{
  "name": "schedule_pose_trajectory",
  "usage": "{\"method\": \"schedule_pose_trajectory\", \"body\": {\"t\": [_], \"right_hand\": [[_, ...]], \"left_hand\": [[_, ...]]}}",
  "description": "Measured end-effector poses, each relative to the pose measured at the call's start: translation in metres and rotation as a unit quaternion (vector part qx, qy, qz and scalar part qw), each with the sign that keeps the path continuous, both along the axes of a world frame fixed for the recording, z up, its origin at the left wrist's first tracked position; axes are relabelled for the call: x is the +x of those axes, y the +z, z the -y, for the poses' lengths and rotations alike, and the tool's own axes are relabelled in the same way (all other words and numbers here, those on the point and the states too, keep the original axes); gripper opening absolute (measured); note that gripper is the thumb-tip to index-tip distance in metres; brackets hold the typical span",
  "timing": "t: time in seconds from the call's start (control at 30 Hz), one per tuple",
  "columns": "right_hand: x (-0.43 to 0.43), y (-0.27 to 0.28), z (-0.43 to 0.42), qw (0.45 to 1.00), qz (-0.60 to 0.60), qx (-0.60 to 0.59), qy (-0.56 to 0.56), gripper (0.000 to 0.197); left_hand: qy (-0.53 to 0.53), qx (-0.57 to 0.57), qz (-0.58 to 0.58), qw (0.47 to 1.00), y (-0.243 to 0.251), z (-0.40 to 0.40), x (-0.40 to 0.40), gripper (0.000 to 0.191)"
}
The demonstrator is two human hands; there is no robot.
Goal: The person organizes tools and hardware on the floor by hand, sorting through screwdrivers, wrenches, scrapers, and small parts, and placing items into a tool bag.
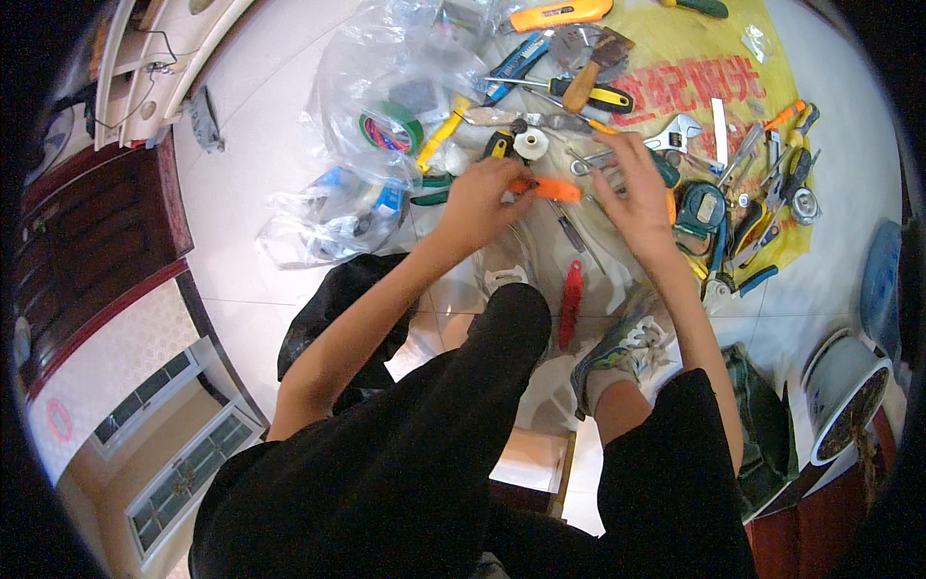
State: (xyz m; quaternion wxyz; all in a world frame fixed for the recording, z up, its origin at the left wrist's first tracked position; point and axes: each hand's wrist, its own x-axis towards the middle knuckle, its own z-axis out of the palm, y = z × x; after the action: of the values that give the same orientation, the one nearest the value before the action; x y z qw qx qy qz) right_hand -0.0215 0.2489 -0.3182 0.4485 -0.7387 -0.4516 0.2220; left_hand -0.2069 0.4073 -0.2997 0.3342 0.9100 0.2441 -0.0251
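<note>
An orange plastic handle (557, 189), perhaps of a cutter knife, is pinched between the thumb and fingers of my left hand (483, 201). My right hand (635, 199) is slightly blurred, its fingers apart, above a ring spanner (581, 167) and other tools. I see nothing held in it. A white plastic spool (531, 144) lies just beyond my left hand. Below the orange handle, a thin screwdriver (571, 230) rests on the floor. A red flat-handled tool (571, 304) lies between my shoes. To the right of my right hand sits a dark green tape measure (702, 208).
Several tools, including an adjustable wrench (678, 134) and a wooden-handled scraper (589, 76), cover a yellow printed sack (778, 163). Clear plastic bags (340, 94) and a roll of green tape (391, 128) lie at the left. A plant pot (843, 402) stands at the right.
</note>
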Motion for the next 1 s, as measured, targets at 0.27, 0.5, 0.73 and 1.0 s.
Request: {"method": "schedule_pose_trajectory", "body": {"t": [0.27,0.5,0.73,1.0], "right_hand": [[-0.031,-0.027,-0.057,0.993,0.041,-0.071,0.081,0.051],[-0.03,-0.029,-0.058,0.999,-0.02,-0.034,0.006,0.04],[-0.03,-0.015,-0.019,0.954,-0.28,-0.041,-0.1,0.035],[-0.035,0.003,0.05,0.641,-0.73,0.04,-0.233,0.03]], "left_hand": [[-0.005,0.017,0.041,0.999,-0.011,0.029,-0.007,0.022],[-0.016,-0.012,0.058,0.998,-0.006,0.038,-0.013,0.02],[-0.037,-0.016,0.049,0.998,-0.011,0.037,-0.016,0.021],[-0.022,-0.021,0.083,0.996,-0.017,0.043,-0.017,0.022]]}}
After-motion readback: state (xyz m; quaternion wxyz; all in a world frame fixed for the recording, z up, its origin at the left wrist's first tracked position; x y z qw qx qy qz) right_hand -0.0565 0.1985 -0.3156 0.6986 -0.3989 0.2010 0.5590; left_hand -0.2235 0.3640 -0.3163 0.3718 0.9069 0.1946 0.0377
